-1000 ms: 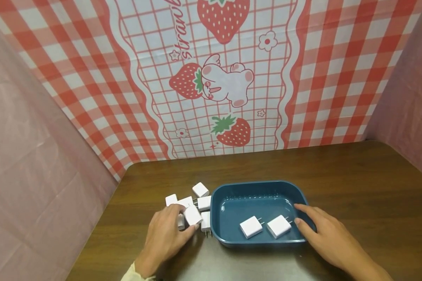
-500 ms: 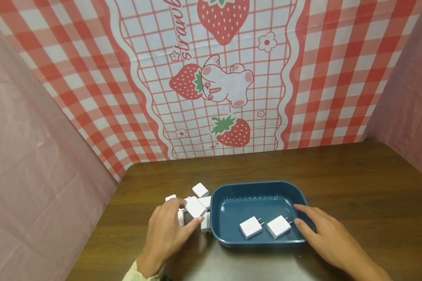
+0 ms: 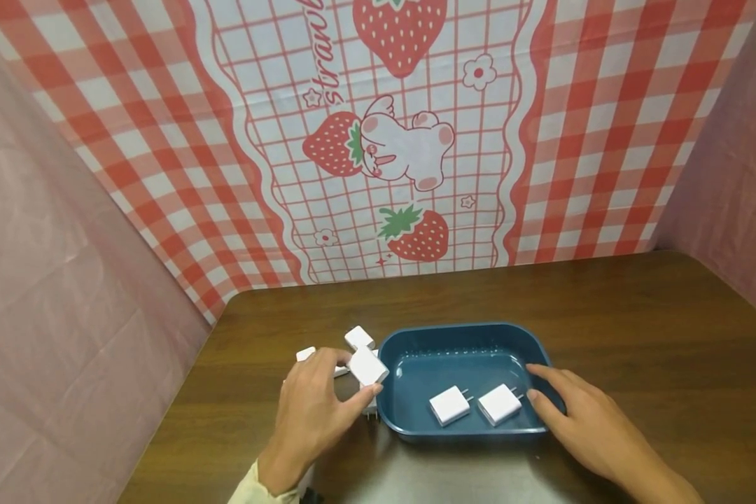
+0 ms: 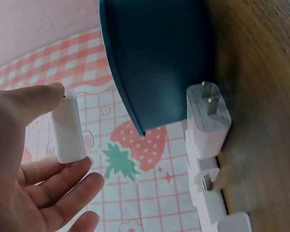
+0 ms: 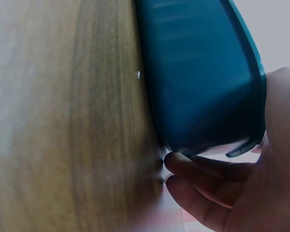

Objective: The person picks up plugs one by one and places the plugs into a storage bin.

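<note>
My left hand (image 3: 318, 406) pinches a white charger plug (image 3: 368, 365) between thumb and fingertips, at the left rim of a blue plastic basin (image 3: 460, 329). The left wrist view shows this charger (image 4: 68, 128) edge-on, raised off the table, with the other fingers loosely curved below. My right hand (image 3: 582, 423) grips the basin's right end, thumb and a finger over the rim. Seen from the right wrist, other fingers (image 5: 203, 183) lie against the outside of the basin (image 5: 198, 72). Two white chargers, one at the left (image 3: 450, 406) and one at the right (image 3: 500, 404), lie inside, prongs pointing right.
Several more chargers lie left of the basin, among them one at the back (image 3: 359, 337) and one partly behind the left hand (image 3: 305, 353). Their prongs show in the left wrist view. Beyond the wooden table (image 3: 655, 336) hangs a strawberry-print cloth (image 3: 409, 154).
My left hand has lifted the pinched charger from the pile and carried it right, up to the basin's rim. The right hand and basin have stayed put.
</note>
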Tool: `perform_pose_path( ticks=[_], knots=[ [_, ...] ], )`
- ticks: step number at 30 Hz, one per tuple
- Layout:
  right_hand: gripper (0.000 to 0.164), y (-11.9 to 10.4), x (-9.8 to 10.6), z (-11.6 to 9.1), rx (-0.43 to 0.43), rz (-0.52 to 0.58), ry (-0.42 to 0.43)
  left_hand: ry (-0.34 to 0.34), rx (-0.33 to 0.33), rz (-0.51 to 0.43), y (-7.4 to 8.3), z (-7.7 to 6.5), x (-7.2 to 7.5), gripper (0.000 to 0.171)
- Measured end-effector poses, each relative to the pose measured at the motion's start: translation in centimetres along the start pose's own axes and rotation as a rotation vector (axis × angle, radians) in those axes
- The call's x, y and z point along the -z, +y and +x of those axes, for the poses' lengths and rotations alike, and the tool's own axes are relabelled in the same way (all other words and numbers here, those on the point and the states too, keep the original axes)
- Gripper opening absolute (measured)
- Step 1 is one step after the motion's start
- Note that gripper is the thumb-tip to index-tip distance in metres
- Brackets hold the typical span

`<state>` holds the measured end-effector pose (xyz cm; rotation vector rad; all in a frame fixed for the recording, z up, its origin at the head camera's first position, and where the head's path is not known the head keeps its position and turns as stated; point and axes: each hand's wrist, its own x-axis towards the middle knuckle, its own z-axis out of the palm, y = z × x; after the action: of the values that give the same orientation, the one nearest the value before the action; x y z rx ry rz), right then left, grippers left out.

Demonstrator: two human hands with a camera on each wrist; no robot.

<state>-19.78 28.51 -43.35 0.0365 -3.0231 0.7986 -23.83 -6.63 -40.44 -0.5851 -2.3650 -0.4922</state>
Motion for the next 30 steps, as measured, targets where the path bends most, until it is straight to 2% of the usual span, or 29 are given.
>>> perform_pose_path(
  ticks=[14,24,30],
  knots=[
    [0.062,-0.1,0.0,0.1,0.018,0.008,0.01,-0.027,-0.031,-0.045,1.3,1.0,-0.8,0.047],
    [0.062,-0.1,0.0,0.2,0.031,0.01,0.024,-0.148,0.011,-0.021,2.3,1.6,-1.0,0.05],
    [0.065,0.1,0.0,0.1,0.0,0.004,-0.014,-0.131,-0.048,-0.047,2.6,1.5,-1.5,0.044]
  ],
)
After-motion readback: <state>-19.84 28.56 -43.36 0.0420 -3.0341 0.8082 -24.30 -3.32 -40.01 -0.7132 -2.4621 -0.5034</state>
